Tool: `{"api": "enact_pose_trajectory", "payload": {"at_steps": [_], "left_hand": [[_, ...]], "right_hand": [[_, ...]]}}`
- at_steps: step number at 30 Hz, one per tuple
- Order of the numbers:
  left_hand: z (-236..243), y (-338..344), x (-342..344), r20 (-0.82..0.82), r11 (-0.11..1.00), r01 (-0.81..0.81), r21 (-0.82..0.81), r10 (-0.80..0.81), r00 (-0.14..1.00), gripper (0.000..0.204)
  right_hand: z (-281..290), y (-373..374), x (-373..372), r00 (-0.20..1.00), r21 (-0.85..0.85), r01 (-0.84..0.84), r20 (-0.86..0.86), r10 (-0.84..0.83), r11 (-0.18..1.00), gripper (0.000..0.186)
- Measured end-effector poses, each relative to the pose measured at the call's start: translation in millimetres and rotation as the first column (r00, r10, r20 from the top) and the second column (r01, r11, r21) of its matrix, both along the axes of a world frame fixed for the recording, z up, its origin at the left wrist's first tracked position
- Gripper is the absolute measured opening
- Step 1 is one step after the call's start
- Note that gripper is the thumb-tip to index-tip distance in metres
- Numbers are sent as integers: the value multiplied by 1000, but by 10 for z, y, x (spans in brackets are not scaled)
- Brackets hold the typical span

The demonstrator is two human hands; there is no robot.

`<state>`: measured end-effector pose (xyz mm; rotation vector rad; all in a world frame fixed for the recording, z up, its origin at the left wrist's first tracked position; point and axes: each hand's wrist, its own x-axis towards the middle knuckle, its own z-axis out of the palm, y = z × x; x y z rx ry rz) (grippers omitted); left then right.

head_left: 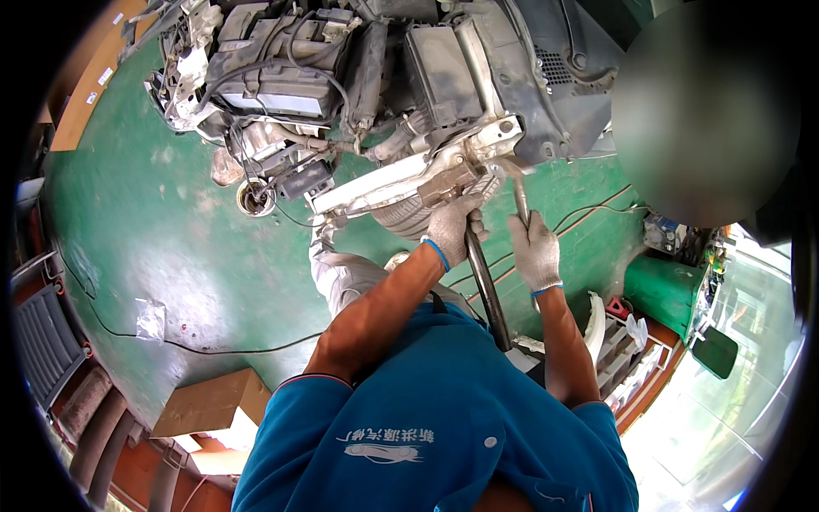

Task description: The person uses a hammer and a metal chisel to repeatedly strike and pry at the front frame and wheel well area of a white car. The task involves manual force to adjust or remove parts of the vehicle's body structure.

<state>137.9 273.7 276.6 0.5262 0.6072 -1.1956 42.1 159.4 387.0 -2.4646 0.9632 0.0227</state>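
My left hand (pixel 452 232), in a grey-white knit glove, is closed around the dark metal handle (pixel 488 290) of what looks like a sledgehammer. Its brown, block-shaped head (pixel 448 183) sits against the pale metal front rail (pixel 384 188) of a stripped car. To the right, my gloved right hand (pixel 536 252) grips a hammer (pixel 522 198) by its handle. The hammer's head is up by the rail's right end; whether it touches the metal, I cannot tell. Behind the rail, a tire (pixel 403 218) is partly hidden.
The exposed engine bay (pixel 273 77) fills the top. Cables (pixel 213 351) cross the green floor (pixel 111 230). A cardboard box (pixel 213 401) stands at lower left, near a dark slatted chair (pixel 49 333). At right are a green bin (pixel 665 292) and loose parts. A blurred patch hides the upper right.
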Motion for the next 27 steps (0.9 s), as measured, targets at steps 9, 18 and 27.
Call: {"api": "enact_pose_trajectory", "payload": {"at_steps": [9,18,27], "left_hand": [[-109,60,-69,53,1000,-2,18,1,999,10],[-83,336,-171,90,999,-16,44,12,996,14],[41,775,-110,134,988,-115,-100,128,983,18]], "right_hand": [[-143,-90,-102,997,-56,-81,17,82,995,32],[-391,-137,-285,998,15,-55,40,54,998,36],[-516,-18,-740,957,367,201,125,-263,908,43]]}}
